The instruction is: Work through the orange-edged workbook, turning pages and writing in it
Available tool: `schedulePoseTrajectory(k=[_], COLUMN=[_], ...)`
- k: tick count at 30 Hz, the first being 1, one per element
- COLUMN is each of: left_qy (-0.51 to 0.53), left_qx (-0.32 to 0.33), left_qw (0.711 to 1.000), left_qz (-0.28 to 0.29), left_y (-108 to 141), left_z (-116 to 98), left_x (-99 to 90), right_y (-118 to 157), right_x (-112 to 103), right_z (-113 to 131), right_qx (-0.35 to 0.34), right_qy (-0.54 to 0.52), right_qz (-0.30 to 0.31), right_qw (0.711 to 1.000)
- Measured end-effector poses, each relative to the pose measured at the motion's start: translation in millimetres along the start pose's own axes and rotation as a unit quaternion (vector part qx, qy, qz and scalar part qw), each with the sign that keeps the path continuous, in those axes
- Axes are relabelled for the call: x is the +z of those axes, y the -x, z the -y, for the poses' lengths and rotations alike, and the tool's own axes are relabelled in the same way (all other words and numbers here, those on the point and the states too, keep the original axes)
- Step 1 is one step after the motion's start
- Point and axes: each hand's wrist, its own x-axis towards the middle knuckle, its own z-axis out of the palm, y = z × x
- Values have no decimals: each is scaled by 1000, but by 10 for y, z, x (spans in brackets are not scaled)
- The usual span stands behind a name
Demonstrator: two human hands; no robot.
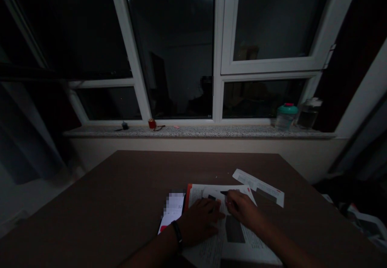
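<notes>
My left hand [201, 221] lies on the printed pages [252, 242], its fingers somewhat spread and pressing the paper. A dark band sits on that wrist. My right hand [242, 207] is closed around a slim dark pointed thing [223, 192], whose tip sticks out to the left over the upper part of the page. Its kind is too dim to tell. A loose sheet [208, 252] seems to lie on top of the pages, under my left hand. Left of the pages, a phone [172, 209] with a lit screen lies partly behind my left forearm.
A printed paper strip [263, 187] lies at the right of the brown table [145, 175]. On the windowsill [205, 131] stand a teal-lidded container [286, 117], a clear bottle [308, 114], a small red item [152, 123] and a small dark item [124, 125].
</notes>
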Motion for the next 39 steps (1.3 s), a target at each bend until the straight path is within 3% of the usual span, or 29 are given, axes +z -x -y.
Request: schedulePoseTrajectory(k=[5,15,23,31,39], left_qy=[14,21,8,10,4], left_qx=[-3,9,15,13,-3], left_qw=[1000,1000,1000,1000,1000], left_qz=[-7,-3,-7,-5,-5], left_y=[9,15,26,32,63], left_z=[19,23,50,37,26], left_x=[25,-9,29,8,-7], right_y=[-78,48,-93,-55,25], right_x=[-37,4,-37,-21,-36], right_z=[-76,49,-126,-172,-68], right_qx=[34,-41,55,92,43], right_qy=[20,-2,29,36,-23], right_qz=[-38,14,-40,-54,-58], right_qw=[999,999,997,994,997])
